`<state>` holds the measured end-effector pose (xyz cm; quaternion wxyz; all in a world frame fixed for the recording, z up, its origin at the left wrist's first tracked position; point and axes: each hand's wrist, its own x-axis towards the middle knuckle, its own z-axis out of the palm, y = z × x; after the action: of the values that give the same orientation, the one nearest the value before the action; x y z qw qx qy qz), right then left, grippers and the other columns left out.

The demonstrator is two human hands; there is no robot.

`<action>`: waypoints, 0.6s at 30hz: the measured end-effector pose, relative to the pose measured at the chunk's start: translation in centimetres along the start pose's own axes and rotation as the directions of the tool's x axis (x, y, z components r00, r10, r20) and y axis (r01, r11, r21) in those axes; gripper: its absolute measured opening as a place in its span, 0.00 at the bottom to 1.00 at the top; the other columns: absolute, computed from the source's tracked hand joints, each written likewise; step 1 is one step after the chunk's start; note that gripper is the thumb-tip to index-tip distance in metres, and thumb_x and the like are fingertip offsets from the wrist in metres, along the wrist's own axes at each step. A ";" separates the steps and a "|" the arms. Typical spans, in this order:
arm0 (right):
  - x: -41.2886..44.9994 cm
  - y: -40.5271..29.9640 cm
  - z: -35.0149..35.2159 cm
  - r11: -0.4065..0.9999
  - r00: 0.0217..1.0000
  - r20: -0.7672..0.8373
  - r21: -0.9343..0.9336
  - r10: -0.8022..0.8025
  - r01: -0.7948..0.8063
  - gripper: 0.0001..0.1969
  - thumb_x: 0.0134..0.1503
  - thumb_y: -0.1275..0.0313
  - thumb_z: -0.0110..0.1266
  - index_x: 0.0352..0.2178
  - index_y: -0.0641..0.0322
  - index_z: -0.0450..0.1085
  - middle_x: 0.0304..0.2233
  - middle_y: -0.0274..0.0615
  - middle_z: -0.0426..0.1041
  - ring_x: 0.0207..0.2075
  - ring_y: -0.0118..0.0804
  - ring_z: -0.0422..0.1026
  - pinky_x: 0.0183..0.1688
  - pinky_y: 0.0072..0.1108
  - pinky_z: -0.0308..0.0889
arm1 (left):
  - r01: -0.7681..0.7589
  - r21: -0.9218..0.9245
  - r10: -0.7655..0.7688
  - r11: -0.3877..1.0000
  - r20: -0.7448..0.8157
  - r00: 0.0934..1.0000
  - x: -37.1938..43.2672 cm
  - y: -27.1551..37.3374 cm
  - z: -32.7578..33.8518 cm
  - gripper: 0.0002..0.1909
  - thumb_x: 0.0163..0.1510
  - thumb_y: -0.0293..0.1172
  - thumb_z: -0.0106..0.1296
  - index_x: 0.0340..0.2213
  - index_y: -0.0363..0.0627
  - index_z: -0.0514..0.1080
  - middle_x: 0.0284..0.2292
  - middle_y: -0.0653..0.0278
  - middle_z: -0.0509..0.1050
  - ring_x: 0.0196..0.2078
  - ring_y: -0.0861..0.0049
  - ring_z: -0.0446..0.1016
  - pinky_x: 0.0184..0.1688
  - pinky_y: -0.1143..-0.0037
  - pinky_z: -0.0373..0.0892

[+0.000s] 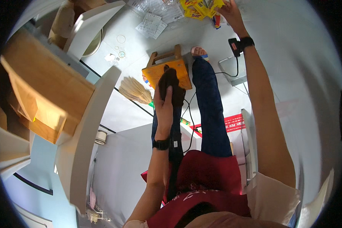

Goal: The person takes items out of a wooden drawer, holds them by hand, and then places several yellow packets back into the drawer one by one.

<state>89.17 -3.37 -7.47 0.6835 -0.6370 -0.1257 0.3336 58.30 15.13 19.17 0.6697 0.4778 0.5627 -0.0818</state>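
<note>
My left hand (164, 107) grips a dark brown, soft-looking object (170, 82) above a small wooden stool (181, 68); its exact kind is unclear. At the top right, my right hand (230, 14) reaches to yellow printed wrappers (198, 9) on the floor, its fingertips at the rightmost one. Whether the fingers pinch that wrapper cannot be made out. A red and blue packet (217, 21) lies just below them. Left of the wrappers are clear plastic packaging (168, 10) and printed paper slips (151, 24).
A straw broom (135, 90) lies left of the stool. Open wooden drawers or cabinets (48, 74) fill the left side. A black cable (191, 122) runs between my legs. A metal dustpan-like tray (233, 67) is beneath my right forearm, and a round bin (94, 45) stands upper left.
</note>
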 end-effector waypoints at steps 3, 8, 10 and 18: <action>-4.8 -6.4 5.2 0.982 0.979 0.079 0.002 0.186 -0.187 0.33 0.63 0.68 0.57 0.66 0.58 0.52 0.54 0.46 0.71 0.54 0.40 0.73 0.56 0.31 0.68 | -0.146 -0.012 0.146 0.989 0.025 0.989 0.0 2.7 1.3 0.20 0.67 0.31 0.48 0.58 0.39 0.65 0.49 0.60 0.73 0.50 0.74 0.72 0.54 0.74 0.68; -13.6 -16.3 15.7 0.925 0.961 0.002 0.273 0.275 -0.265 0.30 0.69 0.70 0.44 0.69 0.58 0.45 0.61 0.46 0.63 0.59 0.38 0.67 0.62 0.30 0.64 | -0.664 0.210 0.610 0.717 0.272 0.744 -0.4 6.7 5.6 0.22 0.58 0.21 0.49 0.55 0.45 0.68 0.58 0.51 0.67 0.62 0.59 0.63 0.65 0.63 0.56; -15.6 -21.5 18.7 0.507 0.785 -0.001 0.764 0.619 -0.399 0.23 0.71 0.68 0.39 0.65 0.60 0.53 0.60 0.45 0.65 0.59 0.38 0.66 0.63 0.31 0.63 | -0.781 0.440 0.678 0.442 0.406 0.613 -2.2 8.3 6.2 0.29 0.49 0.17 0.51 0.53 0.55 0.70 0.63 0.52 0.61 0.70 0.51 0.49 0.70 0.48 0.38; -19.1 -28.0 21.1 0.571 0.793 -0.012 0.701 0.609 -0.428 0.22 0.70 0.66 0.42 0.63 0.57 0.54 0.60 0.42 0.64 0.59 0.38 0.66 0.63 0.30 0.64 | -0.783 0.366 0.702 0.503 0.355 0.617 -7.0 12.0 4.2 0.25 0.51 0.19 0.52 0.51 0.53 0.68 0.62 0.54 0.63 0.70 0.49 0.49 0.69 0.52 0.47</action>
<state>70.59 2.44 27.39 0.7441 -0.3944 0.2836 0.4585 66.38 15.42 31.18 0.5380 0.8166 0.2060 0.0372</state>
